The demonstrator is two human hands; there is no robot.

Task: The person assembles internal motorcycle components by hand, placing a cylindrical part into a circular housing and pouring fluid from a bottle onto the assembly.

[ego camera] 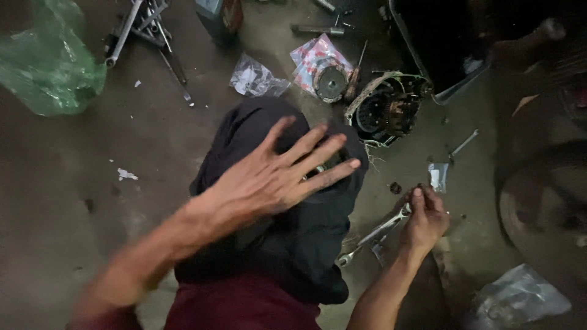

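Grey steel shows at the lower middle of the frame, where a combination wrench (pixel 374 234) lies slanted along the floor, its upper end pinched in the right hand (pixel 425 219). That hand is closed around the wrench head, fingertips bunched together just below a small dark part (pixel 395 187) on the concrete floor (pixel 73 159). The left hand (pixel 275 174) is blurred, spread wide with all fingers splayed and nothing in it, hovering over the dark-clothed knee (pixel 287 244) at the centre.

Above and to the right sits an opened engine case (pixel 388 110) with gears exposed, and beside it a round clutch plate (pixel 330 80) rests on a patterned wrapper (pixel 318 55). A green plastic bag (pixel 49 67) fills the upper left, and loose tools (pixel 147 30) lie at top.

Judging from the clutter, the small part near the right hand could easily be knocked away and lost on the dim, dirty floor. The light pinch on the wrench looks likely to slip.
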